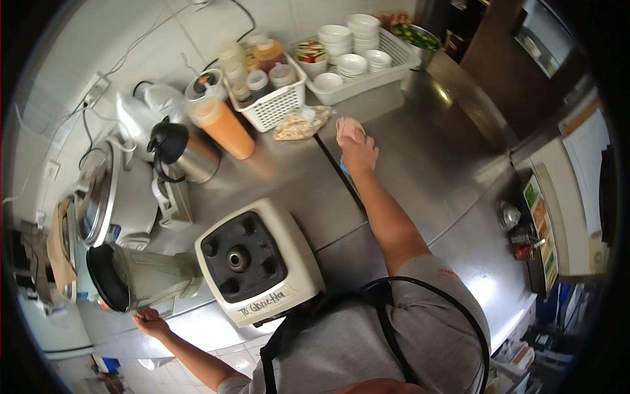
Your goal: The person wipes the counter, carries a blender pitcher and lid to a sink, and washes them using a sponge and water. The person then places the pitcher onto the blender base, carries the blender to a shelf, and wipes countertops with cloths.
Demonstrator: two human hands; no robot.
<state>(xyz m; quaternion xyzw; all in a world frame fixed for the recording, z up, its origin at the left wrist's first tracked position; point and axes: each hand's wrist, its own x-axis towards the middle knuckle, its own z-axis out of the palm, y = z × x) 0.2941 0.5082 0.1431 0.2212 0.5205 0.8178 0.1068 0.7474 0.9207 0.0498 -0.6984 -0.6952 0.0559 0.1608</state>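
Pink cloth lay bunched beneath my right hand on the steel bench, my fingers closed over it, just beside the clear bag of pale pieces. Near the bag stood the white basket of bottles. My left hand was low by the bench's edge, fingers curled, near the blender jar, which lay on its side; I couldn't tell whether they gripped anything. The blender base sat between my arms.
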